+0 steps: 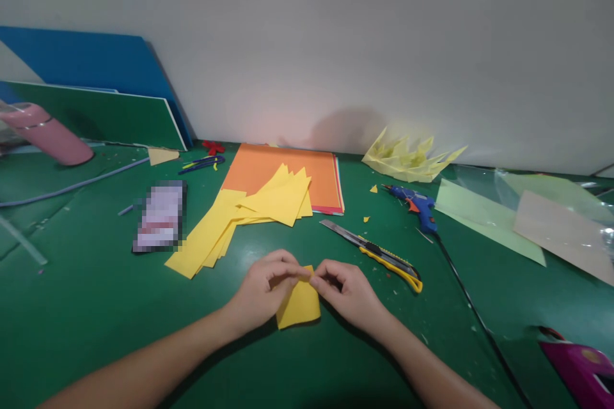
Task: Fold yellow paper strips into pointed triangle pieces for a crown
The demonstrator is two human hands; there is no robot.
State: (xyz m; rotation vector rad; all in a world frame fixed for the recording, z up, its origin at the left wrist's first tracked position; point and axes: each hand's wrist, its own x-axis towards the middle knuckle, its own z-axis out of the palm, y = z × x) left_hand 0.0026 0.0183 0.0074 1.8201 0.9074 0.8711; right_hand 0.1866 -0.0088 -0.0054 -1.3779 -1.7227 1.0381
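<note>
A small piece of yellow paper [300, 308] is between my two hands, near the front middle of the green table. My left hand [266, 286] pinches its upper edge from the left, fingers partly over it. Thumb and forefinger of my right hand [346, 291] close on the top right corner of the same paper. Just beyond lies a fanned stack of yellow paper strips [211, 230] with pointed ends. To the right, a yellow utility knife [378, 257] rests with its blade out.
Orange sheets [261, 169] lie at the back. A yellow paper crown shape [407, 163] and a blue glue gun [419, 204] with its cord sit right. Scissors [204, 163], a blurred phone [160, 216] and a pink bottle [52, 134] are left. A magenta object [578, 374] is front right.
</note>
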